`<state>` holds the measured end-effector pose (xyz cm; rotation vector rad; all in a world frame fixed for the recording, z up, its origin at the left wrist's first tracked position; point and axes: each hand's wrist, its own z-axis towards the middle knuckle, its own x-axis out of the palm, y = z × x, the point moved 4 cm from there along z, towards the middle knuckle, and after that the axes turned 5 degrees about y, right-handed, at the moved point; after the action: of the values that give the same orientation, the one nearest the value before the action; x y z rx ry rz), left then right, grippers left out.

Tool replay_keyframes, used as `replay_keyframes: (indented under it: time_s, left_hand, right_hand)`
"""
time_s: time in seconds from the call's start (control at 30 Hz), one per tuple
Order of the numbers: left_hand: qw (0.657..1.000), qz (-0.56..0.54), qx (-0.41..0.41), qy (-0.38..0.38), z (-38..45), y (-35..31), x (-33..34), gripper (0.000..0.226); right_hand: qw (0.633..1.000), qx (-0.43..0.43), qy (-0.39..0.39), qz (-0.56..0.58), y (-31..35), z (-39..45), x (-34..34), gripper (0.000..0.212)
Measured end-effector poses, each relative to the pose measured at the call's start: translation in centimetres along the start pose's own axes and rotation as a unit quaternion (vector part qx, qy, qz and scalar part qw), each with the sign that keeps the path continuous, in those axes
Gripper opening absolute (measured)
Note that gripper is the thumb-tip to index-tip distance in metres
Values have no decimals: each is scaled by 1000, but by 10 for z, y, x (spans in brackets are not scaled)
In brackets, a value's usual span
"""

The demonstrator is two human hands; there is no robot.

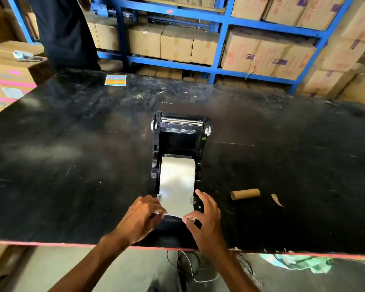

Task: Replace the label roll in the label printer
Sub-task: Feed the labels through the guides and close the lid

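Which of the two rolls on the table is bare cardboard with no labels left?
The brown core lying on its side right of the printer; the white label roll sits inside it.

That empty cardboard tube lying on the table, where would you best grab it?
Pinch the cardboard tube around its middle, coming from above. It lies flat on its side on the table, round wall free all along, with only a paper scrap nearby.

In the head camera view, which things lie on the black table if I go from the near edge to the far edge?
Left hand and right hand pinching the paper's end → label roll in the open label printer, with the cardboard core level with the roll's near end, to the right → coloured sheet.
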<state>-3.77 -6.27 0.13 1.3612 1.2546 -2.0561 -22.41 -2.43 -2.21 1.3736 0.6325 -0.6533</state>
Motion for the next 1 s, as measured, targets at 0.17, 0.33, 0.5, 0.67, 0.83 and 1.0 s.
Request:
replay_keyframes:
  time_s: [0.17,0.33,0.5,0.67,0.83,1.0]
  left_hand:
    - [1000,-26,-13,-9,-24,-15,0,14]
    - [999,-38,-15,-21,-47,-30,1,13]
    - [996,-56,-54,-38,-63,-33,6,16]
    - [993,-72,-89,-24,-73,-38,11,19]
    - [991,-87,-102,-18,-79,-41,16,17]
    - [970,-171,-168,-49,-82,-32,14,6]
  right_hand:
    - [999,-29,4,-13,5,-21,-5,22]
    - [999,-50,5,-3,9,-41,-4,42]
    - [998,-56,11,-14,8,-53,-1,24]
    - [998,-52,41,-23,8,-63,-1,24]
    - [996,-74,47,-13,11,-66,-8,26]
    - [990,-88,106,-7,10,-62,-9,27]
